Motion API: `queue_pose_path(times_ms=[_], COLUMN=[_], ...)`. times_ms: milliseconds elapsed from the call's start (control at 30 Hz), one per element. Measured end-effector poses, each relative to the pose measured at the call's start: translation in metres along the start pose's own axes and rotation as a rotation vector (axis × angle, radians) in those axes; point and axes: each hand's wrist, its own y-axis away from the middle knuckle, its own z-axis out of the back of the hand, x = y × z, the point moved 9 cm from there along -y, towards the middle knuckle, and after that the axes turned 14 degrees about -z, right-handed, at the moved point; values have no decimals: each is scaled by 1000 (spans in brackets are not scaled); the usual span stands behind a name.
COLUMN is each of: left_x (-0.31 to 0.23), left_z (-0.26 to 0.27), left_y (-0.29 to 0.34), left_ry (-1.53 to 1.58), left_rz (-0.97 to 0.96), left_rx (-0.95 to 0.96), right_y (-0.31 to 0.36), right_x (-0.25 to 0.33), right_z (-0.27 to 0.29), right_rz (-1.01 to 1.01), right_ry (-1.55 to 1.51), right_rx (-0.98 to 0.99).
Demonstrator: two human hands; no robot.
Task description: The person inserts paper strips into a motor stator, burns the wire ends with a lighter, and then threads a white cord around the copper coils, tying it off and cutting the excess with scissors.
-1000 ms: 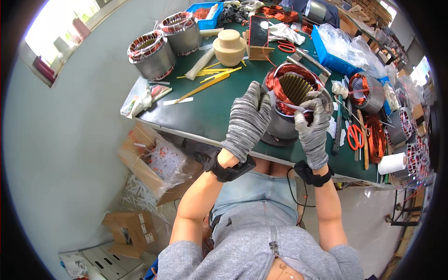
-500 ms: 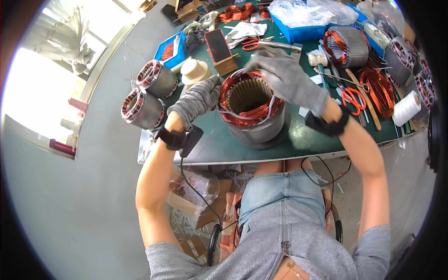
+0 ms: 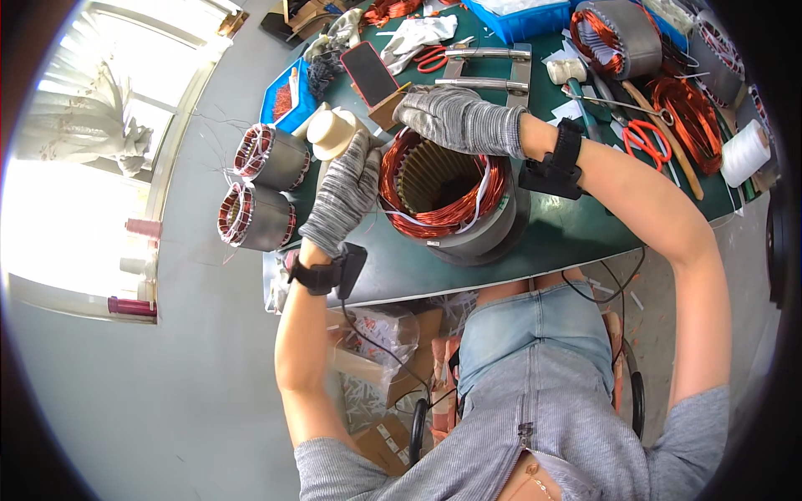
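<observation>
On green bench point(image 3: 384, 271) | stator point(image 3: 480, 240): grey, copper coils point(image 3: 434, 224) atop (white-tied) | left hand point(image 3: 342, 194), right hand point(image 3: 459, 121) at edge; grasps: can't tell

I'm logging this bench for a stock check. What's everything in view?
Large stator: 1, grey and copper, front
Smaller stators: 2, grey, left
Other stators: at least 2, grey, right
Table: 1, green, centre
Phone: 1, black, red-edged, beyond left hand
Domed block: 1, cream, left of phone
Trays: at least 2, blue, left and far side
Scissors: 2, red-handled, far side and right
Wire coils: at least 2, copper, right and far side
Spool: 1, white, right
Mallet: 1, pale-headed, right
Cartons: at least 2, brown, floor
Left hand: 1, grey-gloved, beside large stator
Right hand: 1, grey-gloved, over large stator's far rim
</observation>
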Motion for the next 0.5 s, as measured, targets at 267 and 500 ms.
queue_pose_path(times_ms=[267, 500], left_x=[15, 15], left_z=[-5, -14], left_y=[2, -1], left_ry=[239, 336], left_rz=[342, 408], left_rx=[74, 6], right_y=[4, 3], right_x=[-4, 2], right_z=[10, 5], right_rz=[-22, 51], right_ry=[-211, -160], right_rx=[-67, -94])
